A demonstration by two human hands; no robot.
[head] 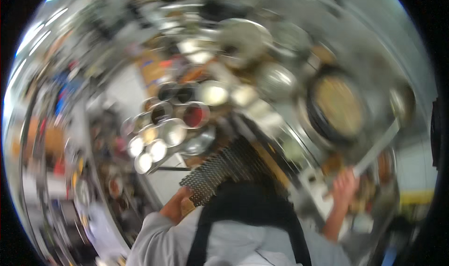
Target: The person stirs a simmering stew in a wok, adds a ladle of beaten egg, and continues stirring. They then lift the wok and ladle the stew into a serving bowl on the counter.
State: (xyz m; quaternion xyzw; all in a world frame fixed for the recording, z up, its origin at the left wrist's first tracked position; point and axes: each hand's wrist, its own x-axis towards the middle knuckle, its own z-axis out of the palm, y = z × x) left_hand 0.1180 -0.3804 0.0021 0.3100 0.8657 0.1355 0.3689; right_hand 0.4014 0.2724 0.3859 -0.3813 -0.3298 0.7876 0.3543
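My right hand (343,185) is closed around the long handle of a metal ladle (377,145). The ladle reaches up and to the right, its rounded bowl (402,101) beyond a large dark-rimmed wok or pan (336,106) with tan contents. My left hand (180,201) is low on the left, close to my body. Behind it in the picture lies a dark perforated floor mat (228,164). Blur hides the left fingers, and I cannot tell whether they hold anything. The whole view is smeared by motion.
Several round containers stand left of centre, among them one with red contents (193,115) and one with white contents (214,93). Large metal bowls (242,41) sit at the back. A metal-edged counter with shelves (93,153) runs along the left side.
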